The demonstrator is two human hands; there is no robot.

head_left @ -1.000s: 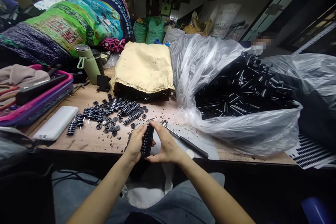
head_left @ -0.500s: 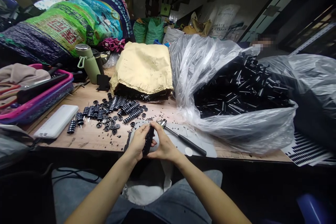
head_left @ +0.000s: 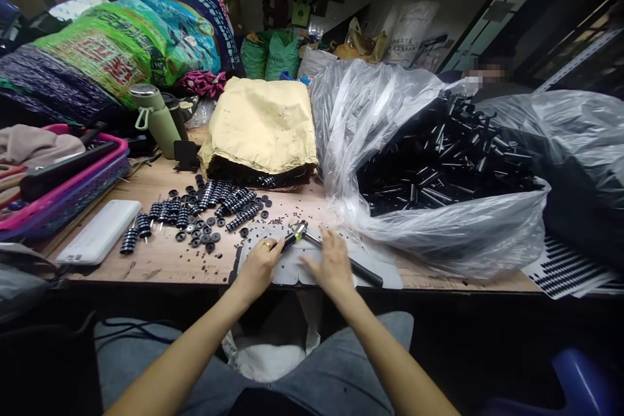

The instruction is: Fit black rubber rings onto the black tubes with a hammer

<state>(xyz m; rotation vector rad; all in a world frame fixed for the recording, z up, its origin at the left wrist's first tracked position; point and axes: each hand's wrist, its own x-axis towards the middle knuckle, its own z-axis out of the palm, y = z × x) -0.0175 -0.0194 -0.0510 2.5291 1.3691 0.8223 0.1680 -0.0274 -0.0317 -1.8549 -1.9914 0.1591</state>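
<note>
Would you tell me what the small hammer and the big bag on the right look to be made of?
Hammer: shiny metal head and dark matte handle, perhaps rubber-coated. Bag: thin translucent plastic film, glossy and crinkled, with black tubes showing through.

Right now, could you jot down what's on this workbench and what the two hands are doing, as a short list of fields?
Left hand: pinches a small black part down on the grey mat
Right hand: rests on the hammer, fingers spread
Loose parts: black washers and stacked pins on the wooden table
Right side: clear bag of black tubes
Behind: yellow sack, green flask
Left side: white slab, pink basket
</note>
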